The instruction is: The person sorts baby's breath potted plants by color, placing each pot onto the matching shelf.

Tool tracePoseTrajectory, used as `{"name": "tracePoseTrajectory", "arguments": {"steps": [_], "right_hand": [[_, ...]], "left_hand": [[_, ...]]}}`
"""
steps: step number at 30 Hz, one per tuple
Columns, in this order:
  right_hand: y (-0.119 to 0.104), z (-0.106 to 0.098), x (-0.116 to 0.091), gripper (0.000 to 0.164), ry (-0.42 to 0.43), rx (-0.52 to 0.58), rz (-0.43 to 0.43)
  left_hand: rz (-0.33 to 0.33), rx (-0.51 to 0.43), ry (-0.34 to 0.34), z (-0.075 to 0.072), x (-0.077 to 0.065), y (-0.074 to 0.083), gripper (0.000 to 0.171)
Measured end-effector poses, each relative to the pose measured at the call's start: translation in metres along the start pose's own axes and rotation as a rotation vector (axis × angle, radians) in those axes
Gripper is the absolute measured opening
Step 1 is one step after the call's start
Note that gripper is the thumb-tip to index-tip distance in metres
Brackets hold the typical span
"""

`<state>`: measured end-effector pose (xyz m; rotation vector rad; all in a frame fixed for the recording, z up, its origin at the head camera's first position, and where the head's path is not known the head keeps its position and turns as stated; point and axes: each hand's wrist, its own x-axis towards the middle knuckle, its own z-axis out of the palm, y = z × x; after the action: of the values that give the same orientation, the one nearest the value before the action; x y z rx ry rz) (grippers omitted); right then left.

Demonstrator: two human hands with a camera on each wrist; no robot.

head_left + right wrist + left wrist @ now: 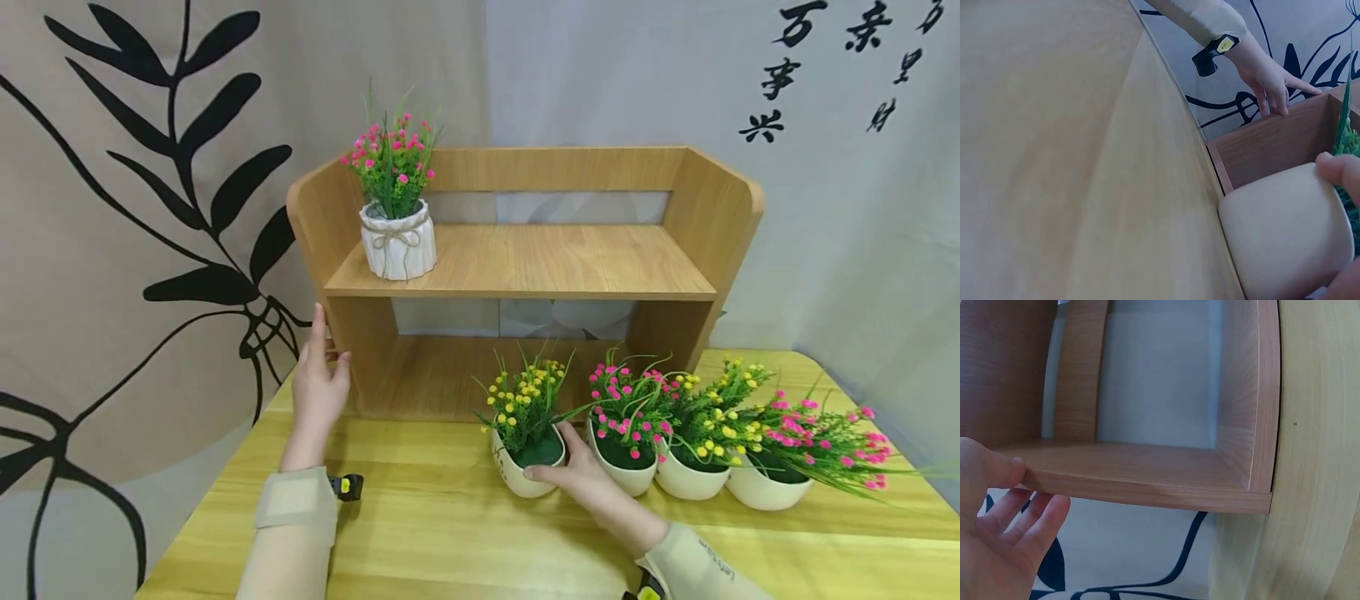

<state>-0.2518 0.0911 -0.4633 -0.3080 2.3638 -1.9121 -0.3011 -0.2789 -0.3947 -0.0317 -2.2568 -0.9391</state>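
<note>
My right hand (592, 479) pinches the rim of a white pot with yellow flowers (521, 467), thumb on the near side. The pot tilts slightly at the front of a wooden shelf (525, 258); its smooth white side (1285, 231) fills part of the right wrist view. My left hand (318, 387) holds the front edge of the shelf's left side panel. In the left wrist view its thumb (1007, 470) lies on the panel's inner side, with the other fingers outside. A white pot with pink flowers (399, 242) stands at the left of the upper board.
To the right on the table (450, 542) stand a pink-flowered pot (626, 475), a yellow-flowered pot (690, 479) and another pink-flowered pot (768, 487), close together. A curtain (600, 75) with black plant prints and characters hangs behind.
</note>
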Motion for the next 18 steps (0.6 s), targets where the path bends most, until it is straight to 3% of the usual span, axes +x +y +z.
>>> {"name": "tracePoseTrajectory", "arguments": {"steps": [9,14,18], "right_hand": [[-0.003,0.006,-0.010,0.080,0.048,-0.096,0.047],[-0.008,0.009,-0.004,0.103,0.036,-0.117,0.031],[-0.008,0.012,0.002,0.109,0.009,-0.193,-0.015]], "left_hand": [[0.030,0.010,-0.015,0.001,-0.002,0.003,0.090],[0.026,-0.017,0.000,0.000,0.002,0.004,0.090],[-0.001,-0.032,0.021,-0.002,-0.001,0.002,0.089]]}}
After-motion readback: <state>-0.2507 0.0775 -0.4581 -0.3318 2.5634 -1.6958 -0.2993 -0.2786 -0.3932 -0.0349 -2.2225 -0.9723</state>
